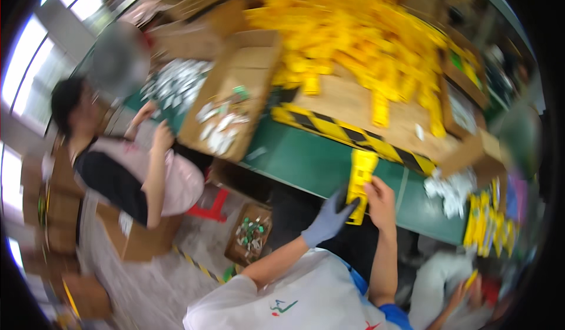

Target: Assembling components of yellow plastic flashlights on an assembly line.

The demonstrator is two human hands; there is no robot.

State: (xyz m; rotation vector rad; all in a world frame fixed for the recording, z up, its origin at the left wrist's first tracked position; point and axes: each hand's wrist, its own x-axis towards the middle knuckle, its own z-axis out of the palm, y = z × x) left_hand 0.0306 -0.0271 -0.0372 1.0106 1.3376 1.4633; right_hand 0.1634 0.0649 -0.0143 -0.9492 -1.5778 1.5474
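Note:
A long, flat yellow piece (362,166), slightly blurred, is held upright between my two hands just in front of the green table edge. It has small dark marks; its exact kind is unclear. My left hand (327,219), in a grey-blue glove with dark fingertips, closes on its lower left side. On the other side my bare right hand (381,202) grips its right edge with thumb and fingers. Beyond them, a large heap of similar yellow pieces (347,30) covers a wooden board (347,109) edged in yellow-and-black striped tape.
An open cardboard box (259,53) with white and green bits stands left on the green table (306,153). White plastic bags (452,190) and yellow packs (488,224) lie right. One co-worker (126,159) sits left, another (453,289) lower right. A scrap box (250,233) is below.

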